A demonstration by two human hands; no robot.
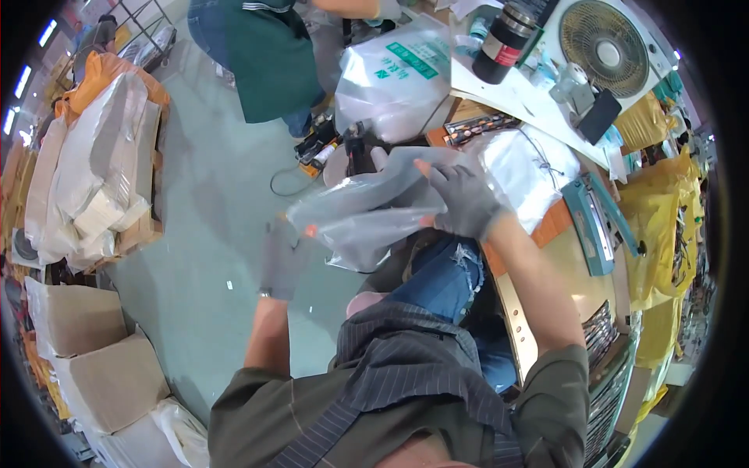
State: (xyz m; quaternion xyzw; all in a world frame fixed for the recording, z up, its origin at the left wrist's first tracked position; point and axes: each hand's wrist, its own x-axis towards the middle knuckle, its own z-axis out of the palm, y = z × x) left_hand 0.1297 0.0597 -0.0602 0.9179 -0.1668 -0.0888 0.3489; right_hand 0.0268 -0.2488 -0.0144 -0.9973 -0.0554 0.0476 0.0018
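A clear plastic bag [367,222] is stretched out in front of me, above my lap, its mouth spread apart. My right hand [466,199], in a grey glove with bare fingertips, pinches its right side between thumb and fingers. The left edge is held by my left hand [281,257], gloved the same way and slightly blurred. Beside my right hand, a stack of clear plastic bags [519,171] lies on the worktable [558,269]. A teal bench-top sealer with a long arm [589,226] stands farther right on the table.
A fan [605,48], a dark thermos [503,47] and a black phone [599,117] are at the back right. A full white plastic sack [394,78] stands ahead, near a person in a green apron [269,62]. Cardboard boxes [113,382] and a wrapped pallet load [101,164] line the left.
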